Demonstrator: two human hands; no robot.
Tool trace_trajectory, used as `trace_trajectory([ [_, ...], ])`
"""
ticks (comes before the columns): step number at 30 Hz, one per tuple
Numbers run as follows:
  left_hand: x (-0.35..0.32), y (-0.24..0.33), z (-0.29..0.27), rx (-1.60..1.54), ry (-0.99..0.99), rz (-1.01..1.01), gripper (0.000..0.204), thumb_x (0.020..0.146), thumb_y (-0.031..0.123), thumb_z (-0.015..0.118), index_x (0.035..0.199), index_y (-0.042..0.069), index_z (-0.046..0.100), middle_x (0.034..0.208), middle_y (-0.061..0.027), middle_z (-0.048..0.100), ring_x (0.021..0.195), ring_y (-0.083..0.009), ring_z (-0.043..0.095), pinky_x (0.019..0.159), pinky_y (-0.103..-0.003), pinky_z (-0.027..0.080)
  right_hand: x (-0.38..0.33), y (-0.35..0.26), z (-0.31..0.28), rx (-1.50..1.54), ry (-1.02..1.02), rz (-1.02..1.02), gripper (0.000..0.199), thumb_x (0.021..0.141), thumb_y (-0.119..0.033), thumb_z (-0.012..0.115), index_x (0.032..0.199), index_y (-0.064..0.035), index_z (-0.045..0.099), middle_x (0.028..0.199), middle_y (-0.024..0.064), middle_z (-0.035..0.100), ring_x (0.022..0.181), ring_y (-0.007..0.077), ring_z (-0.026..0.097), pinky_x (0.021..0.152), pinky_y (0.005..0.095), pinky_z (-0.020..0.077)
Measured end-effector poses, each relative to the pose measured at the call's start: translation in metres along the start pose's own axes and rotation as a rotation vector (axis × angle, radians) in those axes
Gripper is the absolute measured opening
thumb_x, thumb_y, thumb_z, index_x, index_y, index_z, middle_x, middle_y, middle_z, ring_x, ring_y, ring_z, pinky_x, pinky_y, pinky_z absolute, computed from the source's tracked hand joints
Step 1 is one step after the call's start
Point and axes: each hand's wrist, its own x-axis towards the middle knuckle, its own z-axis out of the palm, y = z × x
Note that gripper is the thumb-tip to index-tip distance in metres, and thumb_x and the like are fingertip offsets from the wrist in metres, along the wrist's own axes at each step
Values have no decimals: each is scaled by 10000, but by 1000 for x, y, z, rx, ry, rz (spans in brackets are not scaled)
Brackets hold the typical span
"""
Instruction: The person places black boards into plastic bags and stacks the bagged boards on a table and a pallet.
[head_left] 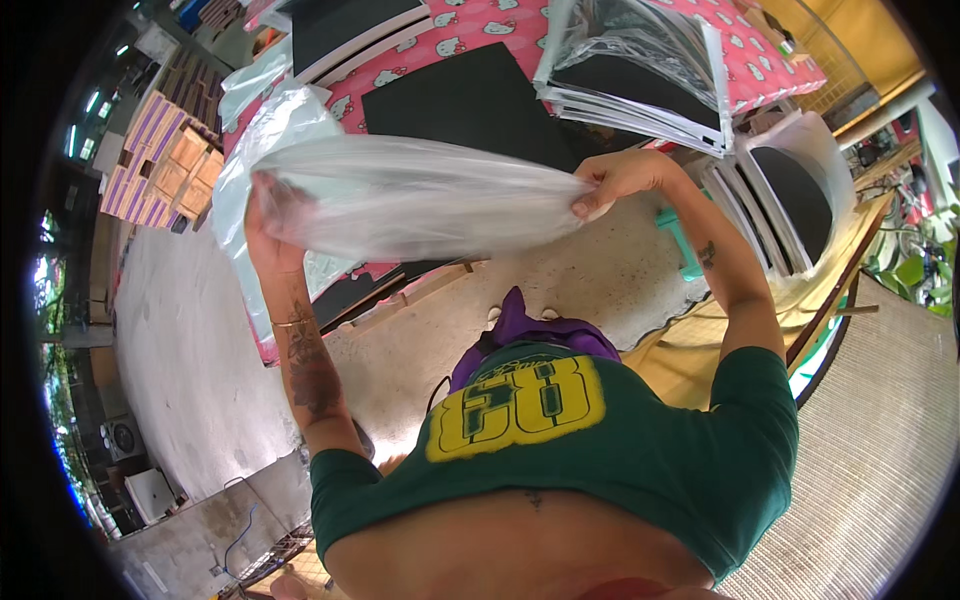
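A clear plastic bag (pixel 430 195) is stretched sideways between my two hands in front of my chest, blurred along its length. My right hand (pixel 622 182) pinches its right end between thumb and fingers. At the other end my left hand (pixel 278 212) grips the bag, its curled fingers showing hazily through the film. Beyond the bag, a flat black panel (pixel 465 95) lies on the table, partly covered by the plastic.
The table has a pink patterned cover (pixel 755 60). Plastic-wrapped black panels with white edges (pixel 640 80) are stacked at its right, more panels (pixel 350 40) at the far left. Wrapped panels (pixel 790 190) stand upright beside a green stool (pixel 680 240). Boxes (pixel 165 150) are piled left.
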Motion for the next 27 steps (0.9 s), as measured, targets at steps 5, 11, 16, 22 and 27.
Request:
trace_trajectory([
  [5, -14, -59, 0, 1571, -529, -211, 632, 766, 640, 584, 759, 12, 656, 714, -68, 599, 759, -216, 558, 806, -392, 446, -11, 67, -19, 1273, 65, -573, 351, 859, -316, 616, 1079, -45, 584, 919, 88, 660, 839, 180, 628, 761, 341, 503],
  [11, -47, -65, -107, 283, -188, -662, 402, 845, 284, 594, 1094, -28, 546, 966, -165, 633, 855, -232, 634, 762, -361, 506, -21, 92, 82, 785, 39, 78, 360, 904, -293, 550, 1112, 0, 565, 1017, 137, 626, 913, 203, 617, 785, 319, 502],
  [16, -89, -129, -71, 271, -151, -397, 348, 777, 186, 620, 1080, 31, 546, 881, -105, 630, 664, -132, 580, 565, -246, 456, -65, 132, 116, 892, 428, 123, 347, 835, -159, 593, 1134, 10, 542, 920, 164, 632, 859, 218, 624, 765, 340, 501],
  [22, -99, -232, -53, 971, 681, -69, 332, 818, 75, 522, 1135, -22, 544, 885, -156, 640, 680, -189, 606, 657, -287, 477, 9, 148, 162, 114, 1080, 511, 433, 768, -28, 533, 1199, -1, 489, 855, 197, 636, 665, 319, 631, 638, 393, 498],
  [27, -93, -238, -31, 1273, 617, -134, 400, 859, 115, 517, 1238, -14, 505, 900, -181, 639, 663, -246, 599, 603, -328, 460, 35, 145, 173, -53, 1361, 380, 458, 751, 16, 499, 1208, -10, 488, 837, 214, 624, 662, 338, 620, 628, 392, 485],
])
